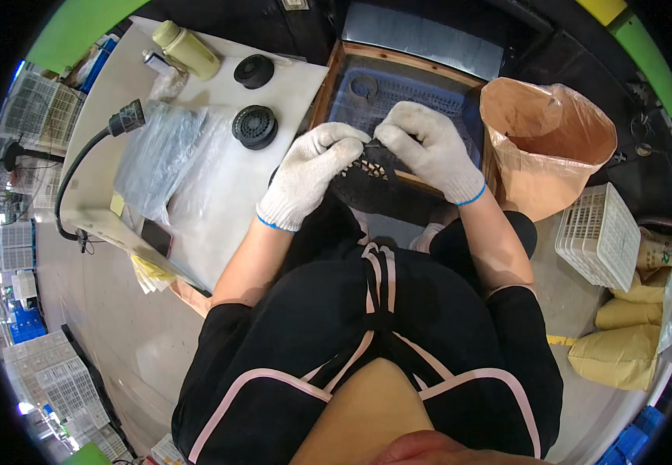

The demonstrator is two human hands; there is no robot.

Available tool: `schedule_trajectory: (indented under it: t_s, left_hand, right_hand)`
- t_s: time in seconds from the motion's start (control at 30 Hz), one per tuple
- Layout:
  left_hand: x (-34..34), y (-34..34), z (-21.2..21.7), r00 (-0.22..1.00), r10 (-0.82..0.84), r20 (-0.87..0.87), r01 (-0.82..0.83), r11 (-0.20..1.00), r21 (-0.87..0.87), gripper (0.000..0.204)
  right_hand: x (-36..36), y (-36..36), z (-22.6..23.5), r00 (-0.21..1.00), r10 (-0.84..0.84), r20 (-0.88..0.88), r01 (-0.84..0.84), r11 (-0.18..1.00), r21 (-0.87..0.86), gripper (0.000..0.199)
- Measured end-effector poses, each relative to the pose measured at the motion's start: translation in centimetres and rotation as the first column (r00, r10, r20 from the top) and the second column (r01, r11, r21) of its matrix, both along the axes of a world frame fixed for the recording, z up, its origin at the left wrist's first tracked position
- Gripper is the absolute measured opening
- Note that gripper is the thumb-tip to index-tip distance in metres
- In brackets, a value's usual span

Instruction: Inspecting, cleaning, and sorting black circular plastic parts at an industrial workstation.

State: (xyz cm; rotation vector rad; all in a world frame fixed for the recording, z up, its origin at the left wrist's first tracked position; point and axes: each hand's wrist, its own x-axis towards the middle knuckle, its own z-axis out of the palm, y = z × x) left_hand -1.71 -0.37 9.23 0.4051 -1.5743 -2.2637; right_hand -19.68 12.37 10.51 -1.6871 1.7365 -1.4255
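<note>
My left hand (309,172) and my right hand (431,147) wear white knitted gloves with blue cuffs. They meet in front of me, thumbs and fingers pinched together on a small black part (372,144) between the fingertips. Its exact shape is mostly hidden by the gloves. Just below the fingertips a dark patch with light, slot-like marks (367,167) shows; I cannot tell if it belongs to the held part. On the white table to the left lie two round black slotted plastic pieces, a nearer one (255,127) and a farther one (254,71).
Beyond my hands sits a blue basket (405,97) in a wooden frame. At right stand a bag-lined bin (541,174), a white crate (601,236) and yellow sacks (619,356). The white table (215,252) holds plastic bags (161,159), a bottle (188,50) and a bendable black hose (64,182).
</note>
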Motion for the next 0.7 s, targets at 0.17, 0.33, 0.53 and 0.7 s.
schedule_trajectory:
  t_s: [0.17, 0.33, 0.53, 0.7]
  left_hand:
    - [0.3, -0.2, 0.4, 0.999, -0.040, -0.033, 0.042, 0.998, 0.056, 0.013]
    - [0.2, -0.4, 0.3, 0.997, -0.053, -0.051, 0.057, 0.994, 0.088, 0.013]
    - [0.3, -0.3, 0.2, 0.999, -0.016, -0.044, 0.020, 0.996, 0.091, 0.013]
    - [0.2, -0.5, -0.6, 0.999, 0.001, -0.032, 0.002, 0.996, 0.087, 0.013]
  right_hand:
    - [0.3, -0.2, -0.4, 0.999, 0.023, 0.025, -0.022, 0.999, -0.032, 0.029]
    - [0.5, -0.2, -0.3, 1.000, 0.025, -0.007, -0.026, 1.000, -0.013, 0.025]
    - [0.9, -0.5, -0.9, 0.998, 0.046, 0.048, -0.043, 0.997, -0.059, 0.019]
    - [1.0, -0.5, -0.9, 0.998, 0.044, 0.050, -0.041, 0.998, -0.055, 0.021]
